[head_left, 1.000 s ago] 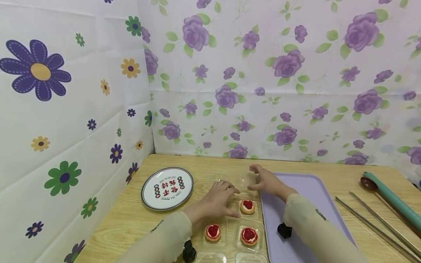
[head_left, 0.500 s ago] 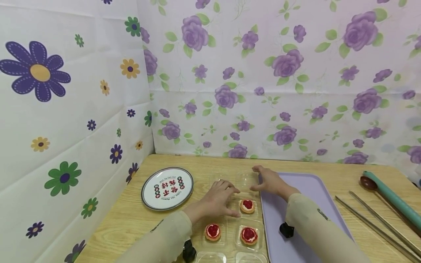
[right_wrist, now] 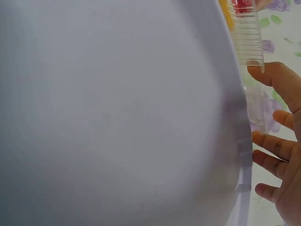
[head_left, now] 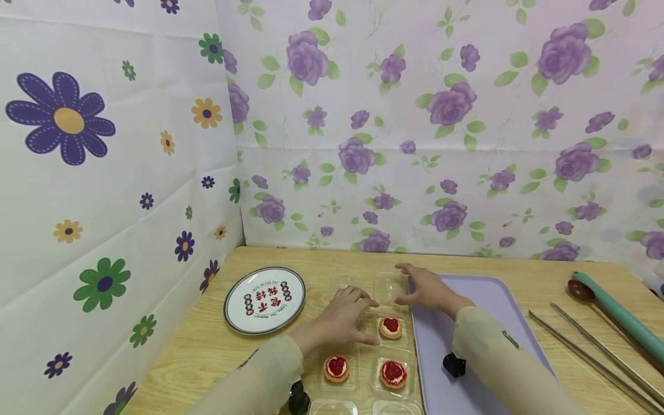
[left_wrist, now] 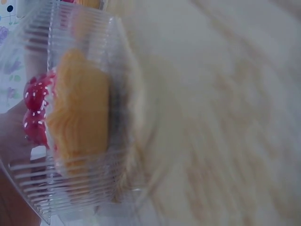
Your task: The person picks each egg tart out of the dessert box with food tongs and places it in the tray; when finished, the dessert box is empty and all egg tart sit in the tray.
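In the head view, tarts with red topping sit in clear plastic containers; one tart (head_left: 390, 327) lies just right of my left hand (head_left: 344, 316). That hand arches over the container column, thumb and fingers apart, covering what lies beneath. Two nearer tarts, a left one (head_left: 336, 368) and a right one (head_left: 392, 373), stand in their own containers. My right hand (head_left: 427, 291) hovers at the lilac tray's left edge, its fingers spread beside a far clear container (head_left: 390, 287). In the right wrist view its thumb (right_wrist: 277, 77) meets a container's rim. The left wrist view shows a tart (left_wrist: 80, 108) close up.
A white plate (head_left: 264, 301) with red lettering lies to the left. The lilac tray (head_left: 487, 323) runs along the containers' right side. Farther right are metal chopstick-like rods (head_left: 596, 357), a dark wooden spoon (head_left: 581, 290) and a teal rod (head_left: 622, 317).
My right hand has drawn slightly right, off the far container, which shows more fully now. My left hand has stayed in place. The head view has tilted a little.
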A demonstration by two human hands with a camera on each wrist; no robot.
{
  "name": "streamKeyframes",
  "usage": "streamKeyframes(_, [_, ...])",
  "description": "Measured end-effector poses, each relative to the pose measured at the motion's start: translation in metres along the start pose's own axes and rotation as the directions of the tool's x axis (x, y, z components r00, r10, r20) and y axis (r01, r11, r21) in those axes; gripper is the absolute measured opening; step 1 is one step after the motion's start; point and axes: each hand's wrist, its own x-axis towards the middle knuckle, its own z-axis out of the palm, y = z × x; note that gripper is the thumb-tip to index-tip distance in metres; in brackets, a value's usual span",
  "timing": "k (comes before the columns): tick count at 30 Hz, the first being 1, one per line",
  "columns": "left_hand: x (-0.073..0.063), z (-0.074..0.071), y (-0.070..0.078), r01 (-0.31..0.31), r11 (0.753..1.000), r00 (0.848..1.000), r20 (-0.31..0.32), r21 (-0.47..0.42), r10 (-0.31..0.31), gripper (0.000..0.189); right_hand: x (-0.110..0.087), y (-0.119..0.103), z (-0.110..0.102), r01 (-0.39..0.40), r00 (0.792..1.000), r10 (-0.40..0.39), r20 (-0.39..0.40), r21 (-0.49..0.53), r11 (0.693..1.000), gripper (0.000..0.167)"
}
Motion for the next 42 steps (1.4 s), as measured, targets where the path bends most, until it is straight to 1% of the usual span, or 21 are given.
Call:
streamKeyframes(7, [0.002, 0.003, -0.001, -0.007, 1.0, 1.0, -0.018, -0.008, 0.007, 0.073, -0.004, -0.001, -0.005, 0.01, 1.0, -0.01, -0.002, -0.011, 1.0, 0.086])
streamKeyframes(10, [0.001, 0.002, -0.003, 0.001, 1.0, 1.0, -0.028, -0.021, -0.001, 0.075, -0.008, -0.003, -0.009, 0.032, 0.999, -0.032, -0.017, -0.02, 0.999, 0.084])
streamKeyframes(13, [-0.003, -0.001, -0.004, 0.015, 0.999, 0.999, -0.036, -0.041, -0.016, 0.076, -0.013, -0.007, -0.015, 0.056, 0.997, -0.058, -0.042, -0.05, 0.997, 0.081])
streamKeyframes(17, [-0.007, -0.006, -0.005, 0.022, 0.997, 0.998, -0.049, -0.075, -0.026, 0.073, -0.024, -0.015, -0.026, 0.075, 0.994, -0.081, -0.08, -0.078, 0.994, 0.077])
streamKeyframes(19, [-0.01, -0.008, -0.006, 0.015, 0.996, 0.998, -0.06, -0.091, -0.021, 0.072, -0.032, -0.018, -0.033, 0.083, 0.992, -0.091, -0.09, -0.093, 0.992, 0.076])
streamKeyframes(24, [-0.018, -0.014, -0.009, 0.002, 0.991, 0.996, -0.092, -0.133, -0.014, 0.074, -0.049, -0.025, -0.046, 0.1, 0.989, -0.113, -0.096, -0.13, 0.986, 0.076])
streamKeyframes(28, [-0.025, -0.018, -0.009, -0.012, 0.985, 0.994, -0.113, -0.173, -0.007, 0.075, -0.063, -0.03, -0.056, 0.119, 0.985, -0.134, -0.106, -0.131, 0.984, 0.075])
streamKeyframes(31, [-0.031, -0.022, -0.006, -0.011, 0.981, 0.993, -0.118, -0.194, -0.013, 0.076, -0.075, -0.034, -0.062, 0.128, 0.983, -0.144, -0.116, -0.131, 0.983, 0.075])
streamKeyframes(35, [-0.039, -0.027, 0.003, -0.014, 0.975, 0.992, -0.124, -0.22, -0.014, 0.076, -0.09, -0.035, -0.068, 0.137, 0.977, -0.158, -0.145, -0.144, 0.98, 0.072])
streamKeyframes(39, [-0.043, -0.028, 0.011, -0.046, 0.975, 0.99, -0.142, -0.219, 0.015, 0.079, -0.107, -0.036, -0.073, 0.16, 0.964, -0.193, -0.181, -0.181, 0.97, 0.067])
streamKeyframes(42, [-0.046, -0.027, 0.016, -0.065, 0.978, 0.988, -0.147, -0.198, 0.036, 0.084, -0.12, -0.037, -0.077, 0.177, 0.957, -0.214, -0.196, -0.192, 0.965, 0.064])
